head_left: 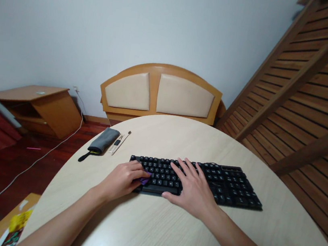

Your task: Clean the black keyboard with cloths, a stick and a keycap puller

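Note:
A black full-size keyboard (pixel 161 172) lies flat on the pale round table (pixel 125 227). My left hand (pixel 127 178) is closed on something purple (pixel 144 179), which looks like a soft lump or a bit of cloth; its exact kind is hard to make out. That hand presses the purple thing against the keys at the keyboard's left end. My right hand (pixel 191 188) rests open across the middle of the keyboard with its fingers spread, hiding the keys beneath it. The keyboard's number pad shows to the right of it.
At the table's left lie a folded grey cloth (pixel 104 141) with a black strap, a wooden-handled toothbrush (pixel 122 142) and a small black-and-white item (pixel 116 144). Beyond the table's edge stand a padded headboard (pixel 186 95), a wooden cabinet (pixel 52 111) and a slatted wooden screen (pixel 310 82).

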